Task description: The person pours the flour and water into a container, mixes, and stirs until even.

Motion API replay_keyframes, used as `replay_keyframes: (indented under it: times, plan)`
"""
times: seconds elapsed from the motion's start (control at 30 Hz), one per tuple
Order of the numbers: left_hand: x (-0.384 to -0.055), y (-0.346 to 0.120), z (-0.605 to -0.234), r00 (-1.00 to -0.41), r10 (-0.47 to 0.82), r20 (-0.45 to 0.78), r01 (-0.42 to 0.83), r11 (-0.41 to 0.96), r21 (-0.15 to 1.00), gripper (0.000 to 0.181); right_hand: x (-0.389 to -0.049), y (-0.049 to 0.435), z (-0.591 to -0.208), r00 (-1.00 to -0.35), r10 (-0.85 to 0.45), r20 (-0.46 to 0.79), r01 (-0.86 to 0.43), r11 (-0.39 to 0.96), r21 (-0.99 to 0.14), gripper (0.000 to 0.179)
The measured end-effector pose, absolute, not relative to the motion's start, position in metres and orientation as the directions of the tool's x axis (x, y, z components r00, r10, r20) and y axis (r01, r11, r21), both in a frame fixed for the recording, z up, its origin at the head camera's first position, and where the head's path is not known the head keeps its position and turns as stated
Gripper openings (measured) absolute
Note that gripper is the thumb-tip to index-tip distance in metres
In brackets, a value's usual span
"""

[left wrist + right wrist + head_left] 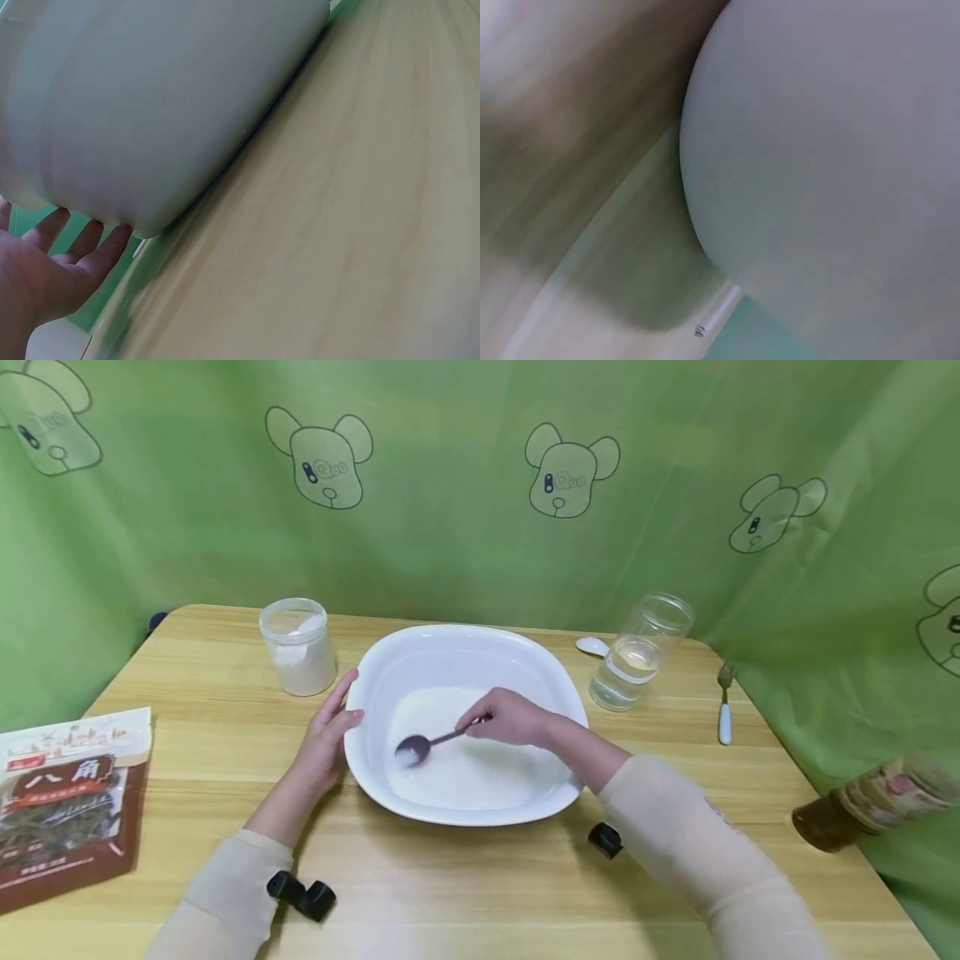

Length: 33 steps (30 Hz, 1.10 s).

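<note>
A white oval basin stands on the table with a smooth white substance spread over its bottom. My left hand holds the basin's left side, thumb at the rim; in the left wrist view its fingertips touch the outer wall. Over the inside of the basin, my right hand pinches the handle of a dark spoon. The spoon's bowl points left and has white stuff in it, low over the contents. In the right wrist view the basin's outer wall hides the right hand.
A clear jar of white powder is at the back left. Behind the basin's right side stand a glass of water and a white spoon. A fork lies farther right, near a brown-filled bottle. A packet lies left.
</note>
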<state>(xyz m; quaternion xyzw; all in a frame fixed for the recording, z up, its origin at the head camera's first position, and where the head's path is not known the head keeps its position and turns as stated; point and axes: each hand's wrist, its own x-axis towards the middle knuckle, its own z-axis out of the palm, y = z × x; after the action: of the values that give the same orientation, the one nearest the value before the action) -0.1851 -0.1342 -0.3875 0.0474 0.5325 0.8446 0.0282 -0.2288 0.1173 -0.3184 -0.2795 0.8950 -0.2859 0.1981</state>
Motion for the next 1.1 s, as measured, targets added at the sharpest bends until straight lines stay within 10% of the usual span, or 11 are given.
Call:
replay_keyframes:
  times: [0.23,0.5,0.77,1.1]
  plan:
    - [-0.184,-0.135,-0.388,-0.994,0.095,0.058,0.010,-0.440,0.898,0.061,-0.216,0.160,-0.289,-0.650,-0.704,-0.287,-0.505,0.682,-0.530,0.016]
    - [-0.184,-0.136,-0.387,-0.994,0.092,0.063,0.017,-0.433,0.901,0.060,-0.242,0.181,-0.279,-0.872,-0.470,-0.138,-0.423,0.865,-0.270,0.018]
    - [-0.185,-0.135,-0.388,-0.994,0.097,0.055,0.006,-0.445,0.896,0.061,-0.262,0.140,-0.308,-0.898,-0.439,-0.034,-0.389,0.828,-0.404,0.020]
    - [-0.185,-0.135,-0.389,-0.993,0.100,0.059,0.007,-0.451,0.893,0.061,-0.225,0.114,-0.315,-0.650,-0.735,-0.193,-0.530,0.620,-0.579,0.019]
